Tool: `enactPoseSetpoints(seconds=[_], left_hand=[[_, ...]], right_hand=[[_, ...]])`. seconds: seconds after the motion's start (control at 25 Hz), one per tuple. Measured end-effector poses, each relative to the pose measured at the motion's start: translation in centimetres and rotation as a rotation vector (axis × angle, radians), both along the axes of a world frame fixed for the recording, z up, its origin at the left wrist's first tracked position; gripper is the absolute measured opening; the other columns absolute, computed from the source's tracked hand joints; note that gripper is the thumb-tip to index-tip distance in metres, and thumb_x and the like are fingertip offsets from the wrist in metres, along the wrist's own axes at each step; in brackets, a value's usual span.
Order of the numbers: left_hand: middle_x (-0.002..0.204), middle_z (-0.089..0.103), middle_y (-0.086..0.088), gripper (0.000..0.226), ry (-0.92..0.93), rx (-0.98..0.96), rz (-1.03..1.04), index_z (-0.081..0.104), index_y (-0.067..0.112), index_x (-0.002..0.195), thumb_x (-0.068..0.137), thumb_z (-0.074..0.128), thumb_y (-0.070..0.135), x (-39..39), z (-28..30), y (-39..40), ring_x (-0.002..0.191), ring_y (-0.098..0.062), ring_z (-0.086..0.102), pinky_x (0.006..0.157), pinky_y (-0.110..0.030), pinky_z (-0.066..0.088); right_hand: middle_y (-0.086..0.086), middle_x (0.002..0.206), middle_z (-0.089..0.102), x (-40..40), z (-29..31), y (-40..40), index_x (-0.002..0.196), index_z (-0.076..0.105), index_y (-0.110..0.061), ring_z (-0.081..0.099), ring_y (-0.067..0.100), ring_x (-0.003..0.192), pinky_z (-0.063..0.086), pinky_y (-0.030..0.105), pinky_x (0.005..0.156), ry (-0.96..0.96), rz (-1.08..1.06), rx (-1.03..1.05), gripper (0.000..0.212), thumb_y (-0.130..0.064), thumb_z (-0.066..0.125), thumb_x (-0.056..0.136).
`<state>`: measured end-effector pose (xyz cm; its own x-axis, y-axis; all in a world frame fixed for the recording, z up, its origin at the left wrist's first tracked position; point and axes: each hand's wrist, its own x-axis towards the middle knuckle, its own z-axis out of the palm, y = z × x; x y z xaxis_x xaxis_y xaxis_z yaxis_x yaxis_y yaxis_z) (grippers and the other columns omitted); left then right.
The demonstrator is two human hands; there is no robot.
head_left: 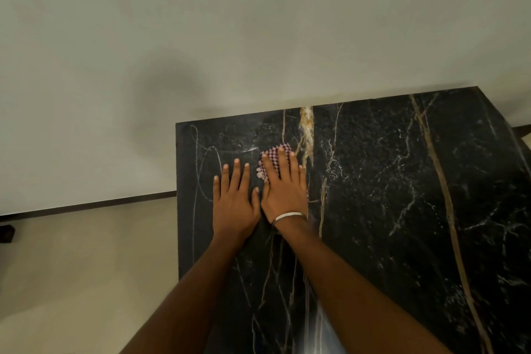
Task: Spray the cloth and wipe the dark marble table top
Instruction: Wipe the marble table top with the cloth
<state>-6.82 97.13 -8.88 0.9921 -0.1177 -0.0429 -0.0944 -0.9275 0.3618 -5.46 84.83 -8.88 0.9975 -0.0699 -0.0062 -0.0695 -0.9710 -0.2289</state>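
The dark marble table top (402,195) with white and gold veins fills the right and lower part of the view. A red-and-white checked cloth (273,154) lies on it near the far left corner. My right hand (284,187) presses flat on the cloth with straight fingers, covering most of it; a metal bangle sits on that wrist. My left hand (235,201) lies flat on the bare marble just left of the right hand, fingers straight and spread. No spray bottle is in view.
The table's far edge meets a plain pale wall (230,23). Its left edge drops to a light floor (86,267) with a dark skirting strip (86,205). A small dark object (6,233) sits at the far left by the skirting.
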Motion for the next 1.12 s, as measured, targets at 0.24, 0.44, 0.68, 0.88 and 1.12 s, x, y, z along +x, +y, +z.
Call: enactPoseSetpoints(seconds=[0.24, 0.44, 0.68, 0.88, 1.12], left_hand=[[0.163, -0.002, -0.001, 0.060, 0.020, 0.002, 0.021, 0.006, 0.024, 0.154, 0.101, 0.027, 0.041, -2.6, 0.0, 0.3, 0.149, -0.019, -0.011, 0.122, -0.042, -0.006], [0.163, -0.002, -0.002, 0.060, 0.014, -0.002, 0.028, 0.008, 0.022, 0.155, 0.102, 0.028, 0.040, -5.2, -0.1, -0.8, 0.149, -0.019, -0.010, 0.122, -0.042, -0.005], [0.162, -0.005, -0.001, 0.060, 0.029, -0.006, 0.026, 0.007, 0.022, 0.155, 0.102, 0.027, 0.040, -8.4, 0.0, -1.3, 0.149, -0.019, -0.013, 0.122, -0.042, -0.006], [0.162, -0.007, -0.002, 0.060, 0.030, 0.010, 0.044, 0.005, 0.022, 0.155, 0.102, 0.027, 0.041, -10.2, 0.2, -1.8, 0.148, -0.019, -0.014, 0.121, -0.040, -0.008], [0.162, -0.005, -0.001, 0.061, 0.025, -0.020, 0.044, 0.006, 0.023, 0.155, 0.102, 0.031, 0.039, -13.1, 0.0, -1.4, 0.148, -0.018, -0.013, 0.121, -0.040, -0.008]], right_hand=[[0.002, 0.162, 0.004, -1.9, 0.2, -4.1, 0.152, 0.015, -0.035, -0.002, 0.024, 0.149, 0.004, 0.044, 0.120, -0.014, -0.150, 0.005, 0.060, -0.030, 0.037, 0.096], [0.002, 0.162, 0.003, -5.9, -0.2, -0.7, 0.152, 0.011, -0.035, -0.004, 0.024, 0.149, 0.001, 0.042, 0.119, -0.030, -0.002, 0.008, 0.063, -0.031, 0.036, 0.095], [0.002, 0.163, 0.003, -7.3, 0.1, -5.2, 0.152, 0.013, -0.034, -0.003, 0.024, 0.149, 0.004, 0.044, 0.120, -0.006, -0.110, 0.003, 0.061, -0.030, 0.037, 0.096], [0.004, 0.162, 0.000, -10.6, 0.2, -1.8, 0.153, 0.010, -0.033, -0.006, 0.025, 0.149, 0.003, 0.045, 0.121, 0.000, 0.006, 0.015, 0.061, -0.034, 0.030, 0.096], [0.001, 0.163, 0.001, -11.8, 0.2, -4.8, 0.152, 0.012, -0.035, -0.006, 0.022, 0.149, 0.001, 0.042, 0.121, 0.003, -0.044, 0.017, 0.059, -0.030, 0.034, 0.098]])
